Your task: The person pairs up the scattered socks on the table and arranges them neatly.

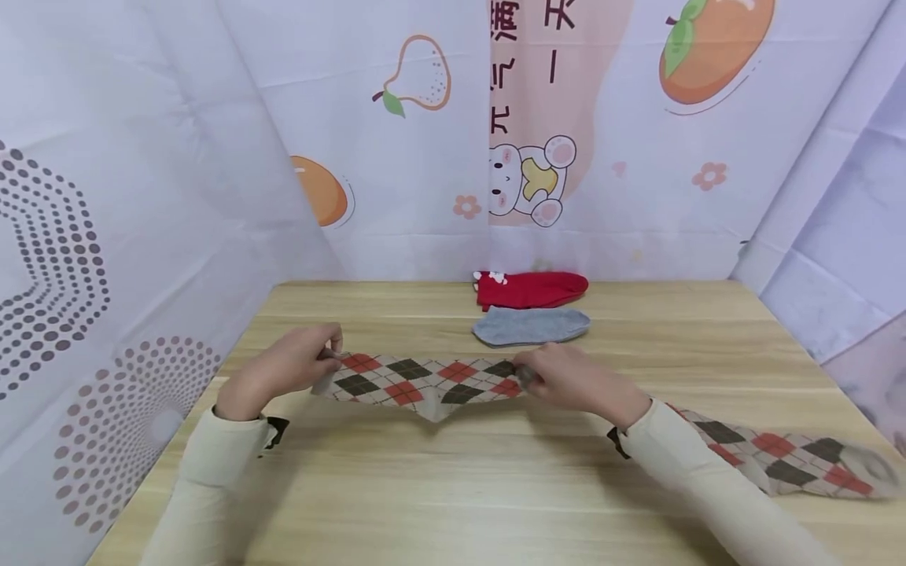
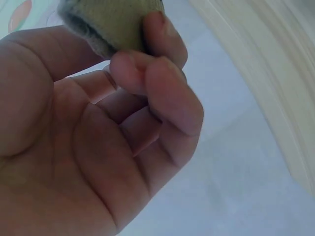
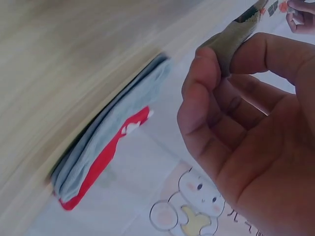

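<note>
An argyle sock [image 1: 432, 381] in beige, red-orange and dark green is stretched sideways above the table, its middle sagging to a point. My left hand [image 1: 286, 369] pinches one end between thumb and fingers; in the left wrist view that hand [image 2: 118, 128] holds a beige knit edge [image 2: 115, 22]. The other end is pinched by my right hand [image 1: 569, 381], and the right wrist view shows this hand [image 3: 256, 118] gripping the beige fabric [image 3: 231, 44]. A second argyle sock [image 1: 786, 456] lies on the table at the right, partly hidden by my right forearm.
Toward the back of the wooden table [image 1: 425, 503] lie a grey sock [image 1: 531, 325] and, behind it, a red sock [image 1: 538, 289] with a white figure at one end. Printed white curtains [image 1: 396, 189] hang along the back and sides.
</note>
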The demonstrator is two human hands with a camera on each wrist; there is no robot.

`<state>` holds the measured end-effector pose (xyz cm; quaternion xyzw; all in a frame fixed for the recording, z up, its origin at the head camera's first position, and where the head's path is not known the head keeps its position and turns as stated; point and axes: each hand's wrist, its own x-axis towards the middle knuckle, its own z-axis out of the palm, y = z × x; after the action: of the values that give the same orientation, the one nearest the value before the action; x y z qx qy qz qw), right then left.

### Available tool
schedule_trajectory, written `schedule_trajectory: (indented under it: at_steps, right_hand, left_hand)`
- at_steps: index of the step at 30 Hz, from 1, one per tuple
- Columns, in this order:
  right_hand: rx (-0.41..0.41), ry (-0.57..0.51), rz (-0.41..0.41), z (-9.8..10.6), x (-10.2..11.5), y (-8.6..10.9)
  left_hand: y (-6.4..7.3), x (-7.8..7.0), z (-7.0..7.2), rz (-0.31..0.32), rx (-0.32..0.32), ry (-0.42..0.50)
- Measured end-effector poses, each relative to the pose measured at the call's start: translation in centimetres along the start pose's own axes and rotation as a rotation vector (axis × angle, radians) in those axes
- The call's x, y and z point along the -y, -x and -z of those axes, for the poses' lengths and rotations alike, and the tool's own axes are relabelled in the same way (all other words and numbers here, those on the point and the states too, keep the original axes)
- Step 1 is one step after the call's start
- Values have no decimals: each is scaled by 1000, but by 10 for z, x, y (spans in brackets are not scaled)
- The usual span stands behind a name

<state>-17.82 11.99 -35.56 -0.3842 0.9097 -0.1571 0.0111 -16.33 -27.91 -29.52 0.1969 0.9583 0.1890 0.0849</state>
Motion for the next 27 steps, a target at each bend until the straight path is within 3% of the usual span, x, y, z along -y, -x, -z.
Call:
schedule_trajectory:
  at_steps: [7, 11, 15, 20, 27]
  right_hand:
    - [-31, -25, -24, 22, -19, 11]
    - [-48, -41, -110, 47, -30, 19]
    - [-50, -50, -172, 66, -39, 29]
    - [-27, -74, -211, 75, -50, 38]
    - [9, -20, -281, 81, -66, 46]
  left_hand:
    - [-10, -14, -3, -20, 5, 25]
    - [-16, -23, -3, -33, 9, 57]
    - [-28, -35, -3, -75, -26, 62]
    - [-45, -49, -7, -99, -49, 36]
    - [-68, -65, -15, -102, -52, 58]
